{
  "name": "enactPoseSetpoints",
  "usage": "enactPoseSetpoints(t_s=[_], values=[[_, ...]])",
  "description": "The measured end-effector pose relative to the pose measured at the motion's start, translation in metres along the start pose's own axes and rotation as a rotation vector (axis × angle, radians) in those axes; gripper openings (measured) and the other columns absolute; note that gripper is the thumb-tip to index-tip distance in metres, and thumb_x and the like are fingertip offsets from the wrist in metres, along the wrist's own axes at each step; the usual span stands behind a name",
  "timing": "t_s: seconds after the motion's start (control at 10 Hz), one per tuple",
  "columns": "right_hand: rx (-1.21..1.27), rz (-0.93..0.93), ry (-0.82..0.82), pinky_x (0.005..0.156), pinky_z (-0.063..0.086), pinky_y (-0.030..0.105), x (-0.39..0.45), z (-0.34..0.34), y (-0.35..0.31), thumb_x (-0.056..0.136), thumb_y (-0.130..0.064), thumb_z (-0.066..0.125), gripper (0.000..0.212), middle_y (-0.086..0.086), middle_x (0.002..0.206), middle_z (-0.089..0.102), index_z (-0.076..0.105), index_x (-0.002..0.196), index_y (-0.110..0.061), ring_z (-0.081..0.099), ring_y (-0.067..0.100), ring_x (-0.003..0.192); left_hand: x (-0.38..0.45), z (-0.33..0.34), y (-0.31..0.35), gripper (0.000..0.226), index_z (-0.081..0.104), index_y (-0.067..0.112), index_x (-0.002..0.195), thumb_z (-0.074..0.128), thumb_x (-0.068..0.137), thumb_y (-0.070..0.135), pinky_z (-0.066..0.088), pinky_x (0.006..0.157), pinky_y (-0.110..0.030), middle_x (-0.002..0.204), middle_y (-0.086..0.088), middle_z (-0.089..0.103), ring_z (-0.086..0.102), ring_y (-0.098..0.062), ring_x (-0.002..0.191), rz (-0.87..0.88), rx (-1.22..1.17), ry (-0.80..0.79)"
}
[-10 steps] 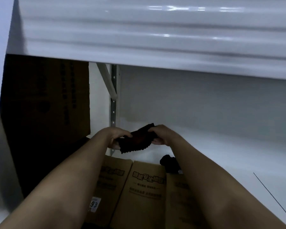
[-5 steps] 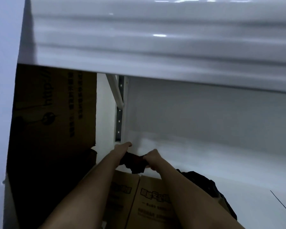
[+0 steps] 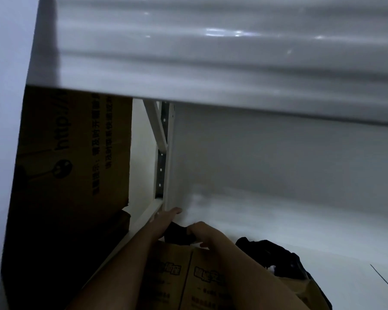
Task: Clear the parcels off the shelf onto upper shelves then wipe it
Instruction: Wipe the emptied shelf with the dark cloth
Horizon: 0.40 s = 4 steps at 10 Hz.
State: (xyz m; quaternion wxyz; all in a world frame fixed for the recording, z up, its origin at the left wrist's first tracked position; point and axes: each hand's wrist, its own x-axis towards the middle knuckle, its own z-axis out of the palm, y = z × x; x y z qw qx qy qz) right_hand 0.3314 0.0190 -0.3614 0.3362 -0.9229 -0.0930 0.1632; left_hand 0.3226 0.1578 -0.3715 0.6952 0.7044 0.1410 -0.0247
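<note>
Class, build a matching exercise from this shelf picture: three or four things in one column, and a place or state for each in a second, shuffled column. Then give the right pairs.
Things:
1. dark cloth
2. tall printed carton
3. black bag
4. perforated upright

Places:
A. far left, beyond the shelf end
B. between the two hands
C. at the shelf's back left corner
D. right of the right forearm

Pairs: 1-B, 2-A, 3-D, 4-C

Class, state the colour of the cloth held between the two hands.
Black or very dark; the small crumpled cloth shows in the dim head view, the only one.
</note>
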Motion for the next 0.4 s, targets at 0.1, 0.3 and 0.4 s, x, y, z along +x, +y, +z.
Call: enactPoseSetpoints(t_s=[0.1, 0.3, 0.4], values=[[-0.236, -0.016, -0.082, 0.046, 0.029, 0.013, -0.002, -0.002, 0.001, 0.095, 0.001, 0.043, 0.024, 0.021, 0.101, 0.058, 0.05, 0.076, -0.012, 0.041, 0.013, 0.044, -0.014, 0.007, 0.008, 0.087, 0.028, 0.007, 0.148, 0.061, 0.083, 0.055, 0.028, 0.113, -0.037, 0.151, -0.014, 0.029, 0.031, -0.029, 0.137, -0.047, 0.069, -0.017], [-0.414, -0.029, -0.125, 0.053, 0.026, 0.019, -0.004, -0.012, 0.01, 0.098, 0.001, 0.038, 0.032, 0.001, 0.068, 0.03, 0.043, 0.069, -0.01, 0.031, 0.013, 0.059, 0.007, 0.011, 0.003, 0.085, 0.017, 0.01, 0.151, 0.053, 0.089, 0.055, 0.025, 0.114, -0.035, 0.156, -0.012, 0.021, 0.026, -0.028, 0.14, -0.065, 0.145, -0.048], [-0.52, -0.09, -0.116, 0.066, 0.033, 0.022, -0.007, -0.027, 0.006, 0.099, -0.006, 0.039, 0.023, -0.002, 0.07, 0.029, 0.055, 0.114, -0.01, 0.039, 0.018, 0.078, -0.008, 0.017, 0.01, 0.062, 0.021, 0.004, 0.149, 0.041, 0.101, 0.037, 0.029, 0.108, -0.03, 0.153, -0.014, 0.029, 0.033, -0.028, 0.137, -0.026, 0.136, -0.01]])
